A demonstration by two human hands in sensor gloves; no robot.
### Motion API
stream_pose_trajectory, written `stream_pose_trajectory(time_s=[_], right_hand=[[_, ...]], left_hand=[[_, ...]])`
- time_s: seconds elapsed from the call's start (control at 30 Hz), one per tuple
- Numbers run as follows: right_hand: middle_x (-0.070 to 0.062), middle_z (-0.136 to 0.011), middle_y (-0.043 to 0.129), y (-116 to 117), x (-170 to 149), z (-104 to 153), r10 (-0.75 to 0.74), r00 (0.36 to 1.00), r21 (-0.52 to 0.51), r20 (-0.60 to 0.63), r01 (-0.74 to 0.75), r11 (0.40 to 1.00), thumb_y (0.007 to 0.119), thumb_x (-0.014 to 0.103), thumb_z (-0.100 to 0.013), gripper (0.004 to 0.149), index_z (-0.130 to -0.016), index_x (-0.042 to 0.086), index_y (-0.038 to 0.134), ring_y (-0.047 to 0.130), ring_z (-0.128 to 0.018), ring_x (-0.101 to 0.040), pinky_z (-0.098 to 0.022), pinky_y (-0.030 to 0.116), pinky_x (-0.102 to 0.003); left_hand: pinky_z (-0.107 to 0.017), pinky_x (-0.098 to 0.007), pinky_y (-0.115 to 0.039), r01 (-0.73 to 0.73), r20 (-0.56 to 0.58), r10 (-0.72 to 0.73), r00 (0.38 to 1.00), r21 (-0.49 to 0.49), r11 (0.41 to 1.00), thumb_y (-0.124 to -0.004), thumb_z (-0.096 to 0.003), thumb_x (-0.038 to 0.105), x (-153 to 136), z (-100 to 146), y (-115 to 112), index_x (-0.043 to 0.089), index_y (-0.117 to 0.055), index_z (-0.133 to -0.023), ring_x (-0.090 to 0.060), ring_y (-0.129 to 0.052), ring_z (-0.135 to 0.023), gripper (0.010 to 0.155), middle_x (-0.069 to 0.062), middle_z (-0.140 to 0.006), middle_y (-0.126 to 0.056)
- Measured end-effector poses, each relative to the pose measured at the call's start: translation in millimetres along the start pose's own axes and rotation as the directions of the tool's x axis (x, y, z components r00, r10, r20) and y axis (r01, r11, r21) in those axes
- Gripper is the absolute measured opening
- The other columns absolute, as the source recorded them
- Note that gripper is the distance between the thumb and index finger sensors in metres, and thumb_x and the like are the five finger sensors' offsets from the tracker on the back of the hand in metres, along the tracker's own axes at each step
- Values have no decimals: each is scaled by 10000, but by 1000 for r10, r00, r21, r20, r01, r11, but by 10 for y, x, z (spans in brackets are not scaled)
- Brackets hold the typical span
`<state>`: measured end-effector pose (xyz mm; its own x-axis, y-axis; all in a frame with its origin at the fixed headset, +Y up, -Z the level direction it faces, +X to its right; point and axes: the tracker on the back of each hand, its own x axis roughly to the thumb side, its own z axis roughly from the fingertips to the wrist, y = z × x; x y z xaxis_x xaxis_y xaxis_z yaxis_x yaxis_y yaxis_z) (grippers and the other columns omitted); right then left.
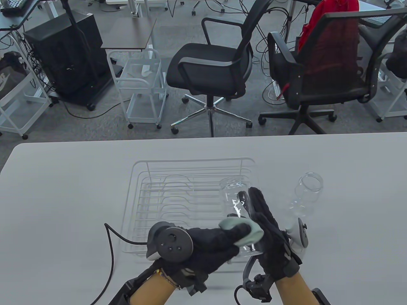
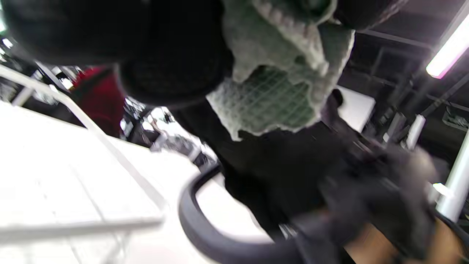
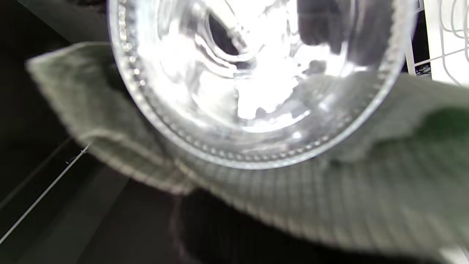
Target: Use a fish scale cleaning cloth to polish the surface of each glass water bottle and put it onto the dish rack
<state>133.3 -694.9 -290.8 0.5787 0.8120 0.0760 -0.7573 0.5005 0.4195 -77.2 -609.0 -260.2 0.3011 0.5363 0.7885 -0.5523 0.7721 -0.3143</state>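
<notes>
Right hand (image 1: 270, 235) grasps a clear glass bottle (image 1: 237, 206), fingers (image 1: 259, 203) laid along its side and wrapped round it. The bottle is lifted and tilted, mouth pointing away from the person, over the near right part of the rack (image 1: 165, 190).

Left hand (image 1: 210, 244) grips a pale green cloth (image 1: 246, 228), bunched between thumb and fingers and pressed against the bottle's lower body, near its base. In the left wrist view the cloth (image 2: 278, 88) shows a grid weave and hangs crumpled from the dark glove. In the right wrist view the bottle's round base (image 3: 256, 80) fills the upper frame, with the cloth (image 3: 293, 198) wrapped under and beside it; this view is blurred.

A second bottle (image 1: 305, 195), also clear glass, stands on the counter (image 1: 63, 197) to the right of the rack, apart from the hands, its open mouth up. I cannot tell whether it leans.

The rack is white wire, sitting mid-counter, with nothing resting in it. A black cable (image 1: 111, 251) runs from the left wrist across the counter.

Beyond the counter: two black office chairs (image 1: 213, 66), one with a red garment (image 1: 330, 19) on its back, and a white trolley (image 1: 143, 85).
</notes>
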Motion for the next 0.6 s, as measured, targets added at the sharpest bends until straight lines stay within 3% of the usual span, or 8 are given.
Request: stream_pose_trajectory(time_s=[0.1,0.2,0.3,0.4,0.47,0.57,0.6], right_hand=[[-190,-1222,68,23,-2,-10,16,1000,56,-18,-15,998,613,561,-667,725,-1130,304,118,550,-916,-542,-648,688,-576],[-191,-1227,66,61,-6,-30,7,999,123,-43,-1,992,632,571,-661,749,-1137,303,120,547,-921,-541,-633,704,-582],[-192,-1210,-13,114,28,-39,17,998,230,-66,-1,973,676,541,-639,809,-1130,297,80,458,-944,-574,-633,687,-629],[-230,-1167,-75,187,43,-52,24,997,290,-68,-3,957,705,455,-620,842,-1113,262,50,397,-935,-628,-651,646,-677],[-254,-1162,-39,200,34,-57,23,999,235,-40,-13,972,717,414,-601,827,-1112,239,91,431,-917,-647,-658,650,-680],[-275,-1137,-48,177,22,-51,-27,1000,136,-2,27,990,726,406,-609,836,-1097,213,75,429,-914,-656,-674,639,-673],[-287,-1131,-29,145,20,-39,-47,999,59,25,45,997,741,413,-612,851,-1091,172,79,444,-913,-652,-680,635,-662]], left_hand=[[-158,-395,-964,25,11,-26,1000,48,999,-719,-526,580,-9,-2,23,579,-606,-1018,-272,-1108,-333,504,-16,-536,-1011],[-172,-402,-963,16,-60,-5,998,178,984,-683,-538,573,-117,35,77,564,-567,-1039,-280,-1105,-348,514,-8,-550,-1004],[-198,-415,-959,-43,-165,103,981,332,942,-660,-549,560,-309,95,191,559,-516,-1053,-301,-1094,-385,524,-29,-587,-988],[-200,-421,-955,-115,-203,218,955,425,898,-653,-556,547,-437,152,260,542,-489,-1061,-314,-1087,-387,531,-54,-603,-977],[-204,-405,-954,-154,-183,238,954,382,911,-652,-557,550,-449,176,264,557,-479,-1060,-301,-1081,-391,532,-70,-623,-958],[-177,-383,-953,-152,-101,177,979,216,964,-677,-539,582,-337,145,214,579,-549,-1043,-276,-1086,-352,520,-49,-590,-971],[-171,-380,-956,-138,-45,147,988,162,977,-685,-534,588,-280,127,180,583,-565,-1038,-271,-1090,-347,518,-43,-583,-978]])
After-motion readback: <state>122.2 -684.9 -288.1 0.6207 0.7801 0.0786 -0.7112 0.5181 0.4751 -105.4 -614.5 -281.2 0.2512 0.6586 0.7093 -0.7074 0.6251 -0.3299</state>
